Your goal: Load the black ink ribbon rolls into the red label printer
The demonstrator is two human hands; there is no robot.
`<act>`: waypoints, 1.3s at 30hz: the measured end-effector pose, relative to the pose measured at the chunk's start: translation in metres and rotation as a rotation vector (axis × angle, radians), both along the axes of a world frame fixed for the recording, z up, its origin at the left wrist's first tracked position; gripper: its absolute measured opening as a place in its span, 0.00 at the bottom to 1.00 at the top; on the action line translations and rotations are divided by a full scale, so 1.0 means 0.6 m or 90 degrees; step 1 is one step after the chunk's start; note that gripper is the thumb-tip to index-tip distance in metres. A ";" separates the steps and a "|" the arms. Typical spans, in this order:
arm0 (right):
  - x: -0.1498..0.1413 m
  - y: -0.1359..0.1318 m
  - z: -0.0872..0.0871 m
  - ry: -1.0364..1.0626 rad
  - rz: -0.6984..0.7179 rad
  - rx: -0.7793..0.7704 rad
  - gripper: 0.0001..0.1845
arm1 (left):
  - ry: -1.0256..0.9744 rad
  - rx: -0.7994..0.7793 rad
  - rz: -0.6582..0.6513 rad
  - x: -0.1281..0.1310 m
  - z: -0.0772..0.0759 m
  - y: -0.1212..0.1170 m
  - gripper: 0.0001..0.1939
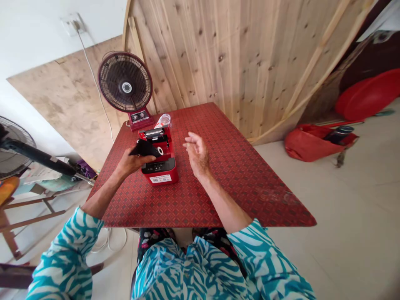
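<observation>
Left grip [133, 163] narrow, curled around a black object [145, 148], its stiffness hard to tell, held against the open top of a red label printer [159, 175], just beside a white roll [160, 151]. Right grip [196, 155] wide and empty, raised over the red patterned desk [250, 187], near the printer but not touching it. Printer toward the near half of the desk, open section at its far end. Probably light, hollow plastic, stiff but somewhat slippery on its glossy sides; safest taken by the black-fronted base from both sides, not by the raised far section, likely fragile. Plastic water bottle [162, 121] and red desk fan [126, 81] just behind.
</observation>
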State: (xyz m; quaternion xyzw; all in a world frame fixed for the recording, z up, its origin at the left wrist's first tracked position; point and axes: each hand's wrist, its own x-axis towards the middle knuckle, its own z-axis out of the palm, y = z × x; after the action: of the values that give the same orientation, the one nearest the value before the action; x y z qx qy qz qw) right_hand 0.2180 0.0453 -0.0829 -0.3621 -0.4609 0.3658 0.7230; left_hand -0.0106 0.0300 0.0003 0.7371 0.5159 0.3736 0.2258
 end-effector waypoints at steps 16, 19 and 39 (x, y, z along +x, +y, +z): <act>-0.018 0.022 -0.086 -0.193 0.030 -0.034 0.18 | 0.373 -0.058 -0.054 0.038 -0.019 0.109 0.18; -0.022 0.027 -0.100 -0.195 0.046 -0.060 0.18 | 0.263 -0.111 -0.077 0.027 -0.007 0.090 0.13; -0.015 0.027 -0.109 -0.197 0.068 -0.097 0.18 | 0.229 0.327 -0.129 0.009 -0.053 -0.086 0.07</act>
State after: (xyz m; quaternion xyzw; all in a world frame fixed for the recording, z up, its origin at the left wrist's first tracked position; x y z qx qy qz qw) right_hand 0.2092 0.0612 -0.1486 -0.4428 -0.5560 0.3777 0.5934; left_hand -0.0051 -0.0216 -0.0315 0.8717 0.3605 0.3308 -0.0259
